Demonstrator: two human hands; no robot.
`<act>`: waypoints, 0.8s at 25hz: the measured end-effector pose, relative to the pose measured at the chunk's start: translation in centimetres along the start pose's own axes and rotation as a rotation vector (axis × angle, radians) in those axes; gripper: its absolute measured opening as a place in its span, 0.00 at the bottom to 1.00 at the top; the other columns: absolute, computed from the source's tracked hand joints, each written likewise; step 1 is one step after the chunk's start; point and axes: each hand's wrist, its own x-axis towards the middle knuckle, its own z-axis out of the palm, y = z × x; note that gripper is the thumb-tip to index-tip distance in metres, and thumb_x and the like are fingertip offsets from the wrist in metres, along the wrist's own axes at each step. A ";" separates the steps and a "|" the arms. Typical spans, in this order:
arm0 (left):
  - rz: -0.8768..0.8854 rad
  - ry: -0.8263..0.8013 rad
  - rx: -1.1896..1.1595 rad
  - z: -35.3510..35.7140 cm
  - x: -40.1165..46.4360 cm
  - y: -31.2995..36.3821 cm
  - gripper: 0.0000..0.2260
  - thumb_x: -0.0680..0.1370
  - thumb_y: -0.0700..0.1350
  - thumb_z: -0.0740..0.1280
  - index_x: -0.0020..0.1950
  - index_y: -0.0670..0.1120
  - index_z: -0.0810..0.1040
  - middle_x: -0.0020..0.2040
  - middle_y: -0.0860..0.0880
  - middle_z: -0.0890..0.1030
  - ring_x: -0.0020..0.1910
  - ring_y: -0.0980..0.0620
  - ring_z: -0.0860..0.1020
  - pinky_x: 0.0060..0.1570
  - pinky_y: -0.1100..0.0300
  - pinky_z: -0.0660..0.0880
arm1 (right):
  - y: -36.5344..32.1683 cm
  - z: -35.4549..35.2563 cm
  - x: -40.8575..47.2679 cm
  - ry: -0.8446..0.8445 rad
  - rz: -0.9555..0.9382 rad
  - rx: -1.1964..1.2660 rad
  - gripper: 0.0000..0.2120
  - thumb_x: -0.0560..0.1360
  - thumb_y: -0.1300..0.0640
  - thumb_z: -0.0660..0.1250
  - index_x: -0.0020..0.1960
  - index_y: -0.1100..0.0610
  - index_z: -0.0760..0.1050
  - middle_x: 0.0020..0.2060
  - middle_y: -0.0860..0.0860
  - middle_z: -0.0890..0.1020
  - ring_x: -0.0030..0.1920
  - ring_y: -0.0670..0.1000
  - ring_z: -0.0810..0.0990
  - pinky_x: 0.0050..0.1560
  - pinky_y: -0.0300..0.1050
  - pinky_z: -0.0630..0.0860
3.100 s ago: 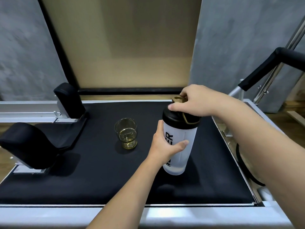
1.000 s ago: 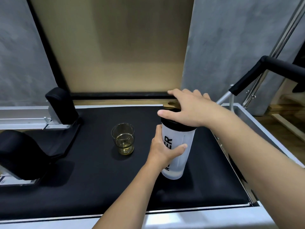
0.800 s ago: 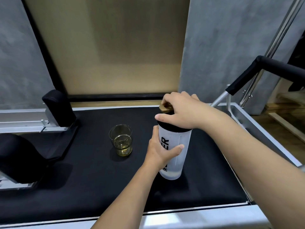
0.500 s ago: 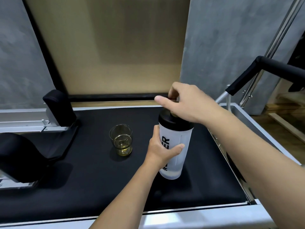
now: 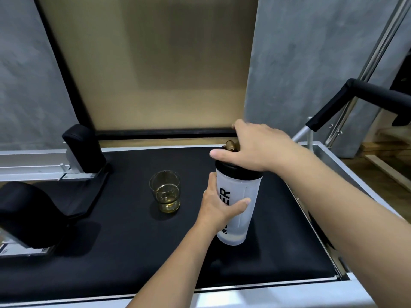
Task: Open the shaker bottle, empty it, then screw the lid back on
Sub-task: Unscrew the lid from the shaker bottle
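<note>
A frosted white shaker bottle (image 5: 242, 203) with black lettering stands upright on the black padded surface (image 5: 124, 245). My left hand (image 5: 219, 207) is wrapped around its middle. The black lid (image 5: 231, 168), with a gold cap piece (image 5: 231, 146) on top, sits on the bottle, and my right hand (image 5: 251, 150) grips it from above, thumb along the lid's rim. A small glass (image 5: 165, 192) holding yellowish liquid stands on the padding to the bottle's left.
Two black padded rests (image 5: 83, 150) (image 5: 26, 216) stand at the left on a metal rail. A black padded bar (image 5: 355, 94) on a metal frame rises at the right. The white frame edge (image 5: 244, 294) runs along the front.
My right hand has shifted its hold on the lid, from fingertips on top to a grip over the rim. The bottle, left hand and glass stay in place.
</note>
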 end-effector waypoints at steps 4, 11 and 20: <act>0.014 0.007 0.036 -0.3 -0.2 0.1 0.30 0.62 0.59 0.78 0.60 0.65 0.68 0.57 0.60 0.81 0.55 0.69 0.80 0.49 0.74 0.76 | -0.2 0.3 0.0 -0.068 -0.145 0.149 0.28 0.72 0.30 0.68 0.63 0.48 0.73 0.52 0.44 0.79 0.58 0.54 0.77 0.51 0.52 0.76; -0.019 -0.034 0.028 -0.3 -0.3 0.1 0.31 0.60 0.61 0.77 0.59 0.60 0.69 0.53 0.59 0.79 0.51 0.67 0.79 0.49 0.70 0.78 | 1.4 0.4 -0.4 -0.099 -0.159 0.221 0.32 0.64 0.31 0.75 0.61 0.45 0.71 0.53 0.45 0.79 0.59 0.54 0.72 0.58 0.54 0.76; -0.006 -0.024 -0.052 -0.9 -1.3 0.7 0.31 0.63 0.56 0.81 0.61 0.63 0.71 0.56 0.68 0.83 0.58 0.63 0.83 0.56 0.60 0.80 | 5.8 0.9 -1.2 0.123 -0.100 0.652 0.29 0.61 0.29 0.74 0.56 0.44 0.76 0.50 0.45 0.84 0.50 0.48 0.82 0.56 0.49 0.79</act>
